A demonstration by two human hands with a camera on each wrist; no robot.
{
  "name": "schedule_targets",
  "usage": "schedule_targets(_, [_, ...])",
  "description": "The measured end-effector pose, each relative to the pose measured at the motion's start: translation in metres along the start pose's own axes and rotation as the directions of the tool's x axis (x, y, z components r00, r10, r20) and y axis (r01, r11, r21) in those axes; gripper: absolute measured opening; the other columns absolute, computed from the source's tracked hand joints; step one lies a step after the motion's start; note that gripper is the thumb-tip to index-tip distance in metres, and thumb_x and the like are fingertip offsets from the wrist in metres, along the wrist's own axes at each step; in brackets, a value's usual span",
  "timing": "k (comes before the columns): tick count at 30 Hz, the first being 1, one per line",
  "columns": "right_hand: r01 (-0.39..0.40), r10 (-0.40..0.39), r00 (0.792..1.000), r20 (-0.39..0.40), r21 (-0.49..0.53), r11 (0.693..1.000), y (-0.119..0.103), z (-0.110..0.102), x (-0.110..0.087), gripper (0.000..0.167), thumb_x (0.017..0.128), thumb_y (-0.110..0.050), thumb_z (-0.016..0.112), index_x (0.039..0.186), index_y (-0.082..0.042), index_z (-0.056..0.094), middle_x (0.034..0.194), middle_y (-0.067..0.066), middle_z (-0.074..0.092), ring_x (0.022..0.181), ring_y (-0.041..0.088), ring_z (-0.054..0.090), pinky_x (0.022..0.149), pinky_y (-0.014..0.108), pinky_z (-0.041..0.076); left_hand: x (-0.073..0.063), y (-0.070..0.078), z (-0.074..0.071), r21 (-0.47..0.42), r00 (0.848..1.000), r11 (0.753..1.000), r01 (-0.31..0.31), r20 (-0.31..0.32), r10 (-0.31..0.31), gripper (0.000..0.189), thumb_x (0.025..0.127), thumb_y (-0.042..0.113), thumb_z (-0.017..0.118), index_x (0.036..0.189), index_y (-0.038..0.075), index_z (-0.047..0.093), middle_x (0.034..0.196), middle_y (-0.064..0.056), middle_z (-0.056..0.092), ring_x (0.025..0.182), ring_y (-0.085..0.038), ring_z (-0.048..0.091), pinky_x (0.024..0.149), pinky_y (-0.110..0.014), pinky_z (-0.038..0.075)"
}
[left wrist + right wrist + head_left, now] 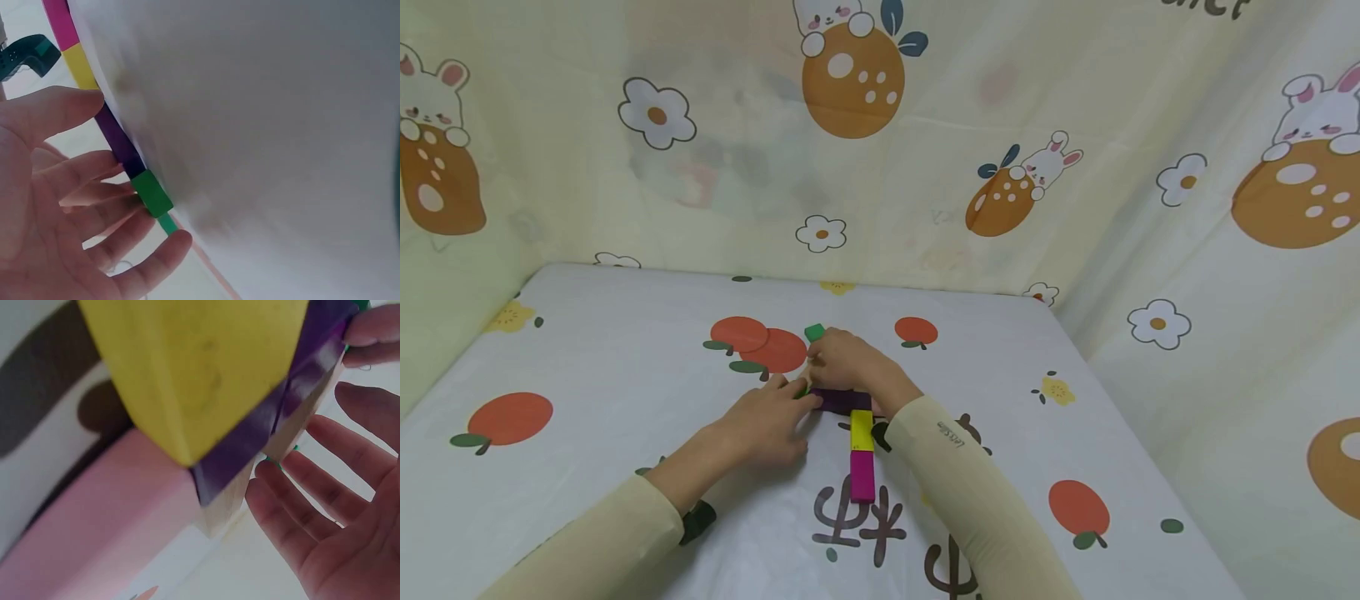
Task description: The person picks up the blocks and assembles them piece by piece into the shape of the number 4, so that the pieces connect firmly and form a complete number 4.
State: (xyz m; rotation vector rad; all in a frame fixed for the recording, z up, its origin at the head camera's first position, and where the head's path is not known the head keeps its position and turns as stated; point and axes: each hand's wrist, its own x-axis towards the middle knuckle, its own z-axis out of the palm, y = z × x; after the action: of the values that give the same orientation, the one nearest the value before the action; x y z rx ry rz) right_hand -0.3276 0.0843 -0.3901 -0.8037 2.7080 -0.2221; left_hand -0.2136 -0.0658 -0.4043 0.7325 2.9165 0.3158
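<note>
A line of blocks lies on the white cloth: a magenta block [862,477], a yellow block [861,430] and dark purple blocks [842,401] set crosswise at its far end. My left hand [766,419] is beside the purple blocks' left end, its loosely extended fingers around a green block [152,193]. My right hand [850,362] reaches over from the right behind the purple blocks. Its extended fingertips lie close against plain wooden block faces [294,428]; exact contact is unclear. A second green block [815,332] shows just beyond these fingers. A pink block [106,519] adjoins the yellow one.
The cloth-covered table [625,333] carries printed fruit, flowers and dark lettering. A patterned curtain [737,192] hangs behind and to the right. A dark strap or device [698,522] sits at the left wrist.
</note>
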Motion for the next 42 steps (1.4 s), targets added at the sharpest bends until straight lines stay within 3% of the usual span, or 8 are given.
schedule_targets(4, [-0.040, 0.041, 0.999, -0.032, 0.039, 0.998, 0.003, -0.004, 0.002, 0.039, 0.101, -0.025, 0.059, 0.138, -0.015, 0.067, 0.139, 0.008, 0.062, 0.122, 0.023, 0.059, 0.112, 0.041, 0.049, 0.000, 0.001, 0.000, 0.021, 1.000, 1.000, 0.006, 0.002, -0.006, 0.058, 0.087, 0.027, 0.077, 0.141, 0.011, 0.063, 0.152, -0.015, 0.053, 0.113, -0.030, 0.051, 0.082, -0.043, 0.057])
schedule_targets(9, [-0.051, 0.051, 0.995, -0.089, 0.009, 0.999, 0.005, -0.012, 0.004, 0.037, 0.102, -0.026, 0.063, 0.138, -0.015, 0.066, 0.143, 0.008, 0.061, 0.135, 0.026, 0.055, 0.117, 0.043, 0.044, 0.001, 0.003, 0.002, 0.045, 1.000, 0.999, 0.011, 0.005, -0.012, 0.057, 0.086, 0.028, 0.079, 0.138, 0.012, 0.063, 0.141, -0.014, 0.059, 0.109, -0.028, 0.050, 0.079, -0.041, 0.056])
schedule_targets(14, [-0.059, 0.058, 0.992, -0.114, -0.002, 0.998, 0.007, -0.018, 0.008, 0.038, 0.102, -0.022, 0.065, 0.139, -0.014, 0.065, 0.143, 0.009, 0.061, 0.137, 0.028, 0.054, 0.118, 0.044, 0.043, 0.001, 0.006, 0.003, 0.056, 1.000, 0.998, 0.018, 0.003, -0.018, 0.056, 0.085, 0.028, 0.080, 0.135, 0.012, 0.063, 0.133, -0.014, 0.060, 0.110, -0.028, 0.050, 0.079, -0.041, 0.056])
schedule_targets(26, [-0.090, 0.092, 0.989, -0.118, 0.022, 0.996, 0.022, -0.012, 0.023, 0.039, 0.101, -0.021, 0.065, 0.140, -0.014, 0.063, 0.142, 0.010, 0.063, 0.134, 0.027, 0.056, 0.117, 0.044, 0.044, -0.001, 0.011, 0.005, 0.050, 0.999, 0.998, 0.035, 0.017, -0.036, 0.058, 0.083, 0.028, 0.083, 0.136, 0.013, 0.063, 0.140, -0.016, 0.058, 0.119, -0.031, 0.052, 0.089, -0.047, 0.057])
schedule_targets(36, [-0.074, 0.075, 0.990, -0.116, 0.011, 0.997, 0.017, -0.012, 0.044, 0.037, 0.101, -0.022, 0.065, 0.138, -0.016, 0.066, 0.145, 0.006, 0.062, 0.138, 0.025, 0.053, 0.121, 0.042, 0.039, -0.001, 0.008, 0.004, 0.072, 0.999, 0.997, 0.042, -0.003, -0.042, 0.060, 0.081, 0.028, 0.083, 0.136, 0.013, 0.063, 0.143, -0.016, 0.057, 0.121, -0.033, 0.052, 0.088, -0.048, 0.059])
schedule_targets(42, [-0.114, 0.114, 0.989, -0.089, 0.006, 0.993, 0.020, -0.011, 0.046, 0.036, 0.101, -0.022, 0.064, 0.137, -0.019, 0.067, 0.146, 0.002, 0.062, 0.136, 0.022, 0.054, 0.120, 0.040, 0.040, 0.000, 0.010, 0.005, 0.074, 1.000, 0.997, 0.027, -0.012, -0.026, 0.058, 0.080, 0.027, 0.084, 0.132, 0.013, 0.063, 0.137, -0.016, 0.059, 0.118, -0.033, 0.053, 0.085, -0.048, 0.059])
